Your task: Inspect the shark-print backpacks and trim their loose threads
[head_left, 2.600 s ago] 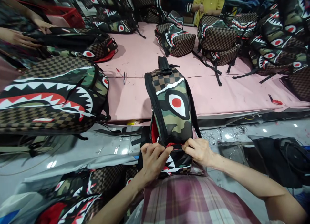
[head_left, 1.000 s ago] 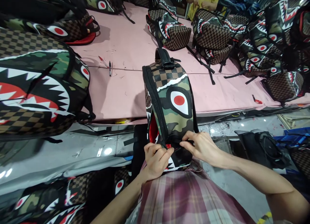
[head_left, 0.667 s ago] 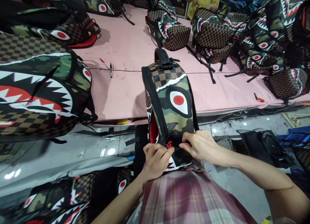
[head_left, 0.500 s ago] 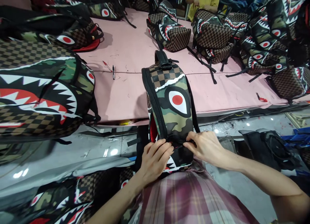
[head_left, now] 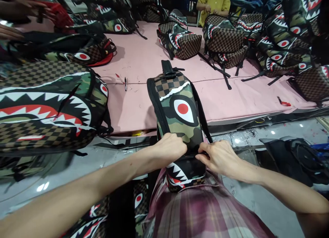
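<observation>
A camouflage and checkered backpack (head_left: 177,126) with a red-and-white eye stands on its end against the front of my body, its top handle pointing toward the table. My left hand (head_left: 173,147) is closed at the left part of the dark crease across the bag's side; what its fingers hold is hidden. On the right end of that crease, my right hand (head_left: 216,155) pinches the black edge of the bag between thumb and fingers. Below both hands, a shark-tooth print shows.
A pink-covered table (head_left: 133,104) spans the front. A large shark-print backpack (head_left: 48,107) lies at left, more bags (head_left: 187,42) behind and right. Red-handled snips (head_left: 284,102) and a pen (head_left: 125,83) lie on it. A person in yellow (head_left: 213,6) stands beyond; another person's hands show upper left.
My left hand has gone from spread fingers to a closed grip and moved slightly up, its forearm swinging outward. My right hand keeps its pinch. The view has shifted a little.
</observation>
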Demonstrator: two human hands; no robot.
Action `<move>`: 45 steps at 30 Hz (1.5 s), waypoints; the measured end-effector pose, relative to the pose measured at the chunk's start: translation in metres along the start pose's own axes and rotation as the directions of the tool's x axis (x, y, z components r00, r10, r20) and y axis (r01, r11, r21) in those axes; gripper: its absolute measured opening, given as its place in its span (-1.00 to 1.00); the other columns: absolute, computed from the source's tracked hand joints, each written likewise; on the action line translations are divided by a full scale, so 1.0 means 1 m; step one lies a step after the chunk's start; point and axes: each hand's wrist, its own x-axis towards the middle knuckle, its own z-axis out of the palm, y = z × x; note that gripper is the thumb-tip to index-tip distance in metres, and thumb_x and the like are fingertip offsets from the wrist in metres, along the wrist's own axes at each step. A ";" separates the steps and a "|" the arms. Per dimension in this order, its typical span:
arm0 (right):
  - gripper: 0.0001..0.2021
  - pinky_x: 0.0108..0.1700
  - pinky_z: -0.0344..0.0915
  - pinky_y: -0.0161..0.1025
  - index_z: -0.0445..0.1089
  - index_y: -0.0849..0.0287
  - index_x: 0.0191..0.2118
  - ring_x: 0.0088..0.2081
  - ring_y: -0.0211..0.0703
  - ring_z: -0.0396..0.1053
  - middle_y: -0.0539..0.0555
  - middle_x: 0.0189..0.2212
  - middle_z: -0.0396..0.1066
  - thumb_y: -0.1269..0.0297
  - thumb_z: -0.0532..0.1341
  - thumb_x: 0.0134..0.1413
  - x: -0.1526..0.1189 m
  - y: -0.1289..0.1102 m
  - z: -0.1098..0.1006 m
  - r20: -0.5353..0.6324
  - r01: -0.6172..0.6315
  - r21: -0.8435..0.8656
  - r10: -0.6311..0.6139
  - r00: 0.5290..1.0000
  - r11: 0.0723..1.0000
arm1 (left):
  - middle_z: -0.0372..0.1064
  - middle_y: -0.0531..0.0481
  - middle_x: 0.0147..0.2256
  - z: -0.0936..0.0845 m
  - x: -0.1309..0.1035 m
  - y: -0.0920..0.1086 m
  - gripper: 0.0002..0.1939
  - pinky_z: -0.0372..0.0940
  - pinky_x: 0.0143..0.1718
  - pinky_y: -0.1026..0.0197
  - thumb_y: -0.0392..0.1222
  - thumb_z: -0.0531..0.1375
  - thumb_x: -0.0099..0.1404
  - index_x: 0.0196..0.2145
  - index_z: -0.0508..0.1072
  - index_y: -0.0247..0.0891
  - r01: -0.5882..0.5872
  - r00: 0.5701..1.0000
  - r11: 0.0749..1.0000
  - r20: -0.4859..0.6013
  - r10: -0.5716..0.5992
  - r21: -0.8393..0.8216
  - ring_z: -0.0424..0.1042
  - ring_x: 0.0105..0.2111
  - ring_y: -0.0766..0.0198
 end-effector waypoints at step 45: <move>-0.66 -0.44 0.18 -0.37 0.34 0.19 -0.06 -0.50 -0.28 0.34 0.02 -0.43 0.45 0.15 0.19 0.07 0.004 0.021 0.007 -0.359 0.171 0.517 0.031 0.933 0.838 | 0.27 0.08 -0.48 0.089 -0.041 0.012 -0.87 0.11 -0.50 0.38 -0.27 0.06 0.29 -0.36 0.40 -0.23 0.033 0.567 0.910 -0.742 -0.357 -0.413 0.24 -0.49 0.43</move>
